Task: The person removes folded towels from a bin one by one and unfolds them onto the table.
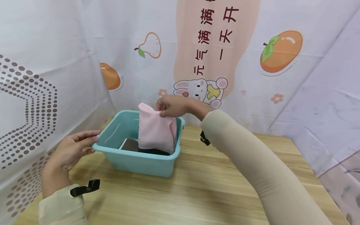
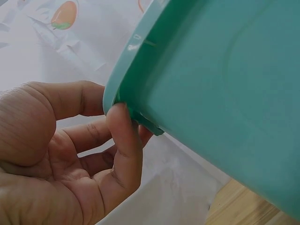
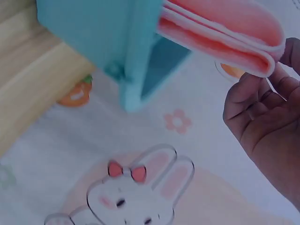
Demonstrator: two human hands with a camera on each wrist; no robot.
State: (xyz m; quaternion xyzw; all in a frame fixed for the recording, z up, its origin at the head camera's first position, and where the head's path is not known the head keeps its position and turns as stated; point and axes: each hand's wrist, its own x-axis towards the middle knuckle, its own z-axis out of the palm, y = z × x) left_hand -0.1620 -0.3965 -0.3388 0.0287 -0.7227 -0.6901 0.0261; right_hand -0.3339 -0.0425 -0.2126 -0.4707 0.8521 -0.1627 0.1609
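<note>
A teal plastic basin (image 1: 140, 162) stands on the wooden table, tilted slightly in my view. My left hand (image 1: 70, 150) holds its left rim, and the left wrist view shows thumb and fingers (image 2: 124, 140) pinching the rim's corner. With my right hand (image 1: 174, 105) I pinch the top edge of a folded pink towel (image 1: 154, 131), which hangs upright, its lower part inside the basin. The right wrist view shows the towel's folded layers (image 3: 225, 37) beside my right hand (image 3: 272, 117). Below the towel, a dark item with a pale edge (image 1: 130, 145) lies in the basin; its kind is unclear.
The wooden table (image 1: 213, 187) extends to the right and front of the basin. Behind it hangs a white printed cloth (image 1: 126, 18) with fruit and a rabbit. A dotted cloth (image 1: 28, 93) hangs close on the left. Black straps (image 1: 87, 188) stick out from the sleeves.
</note>
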